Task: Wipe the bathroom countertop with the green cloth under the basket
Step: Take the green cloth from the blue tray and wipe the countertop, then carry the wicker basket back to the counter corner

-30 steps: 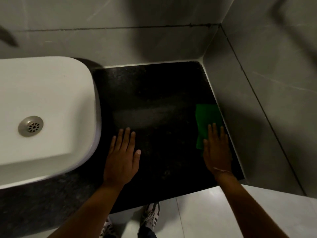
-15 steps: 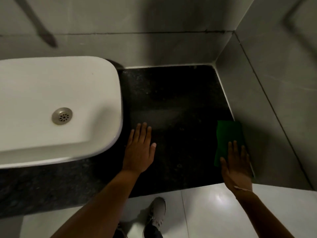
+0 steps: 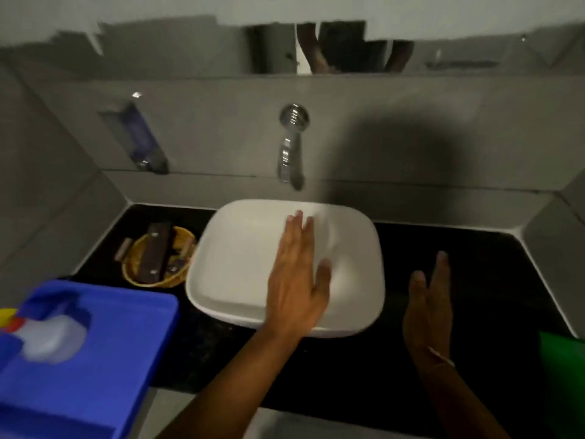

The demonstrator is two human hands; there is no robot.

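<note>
Left hand [image 3: 296, 280]: flat and empty above the white basin [image 3: 247, 267], its fingers [image 3: 299, 228] stretched out and close together, thumb held off to the side; blurred with motion.
Right hand [image 3: 427, 299]: edge-on over the dark bench [image 3: 474, 267], to the right of the basin, fingers straight and only slightly parted, gripping nothing.
Green cloth [image 3: 562, 369]: lying on the bench at its front right corner, cut by the picture edge, well apart from both hands.
Basket [image 3: 158, 258]: a woven yellow one on the bench just left of the basin, holding a dark flat object and other small items too blurred to name.
Blue tray [image 3: 95, 359]: at the front left, with a pale bottle [image 3: 50, 340] lying in it.
Tap [image 3: 291, 147]: chrome, fixed to the grey tiled wall above the basin.
Soap dispenser [image 3: 139, 137]: on the wall to the left of the tap, blurred.
Mirror [image 3: 316, 49]: along the top, showing part of the person's torso.
</note>
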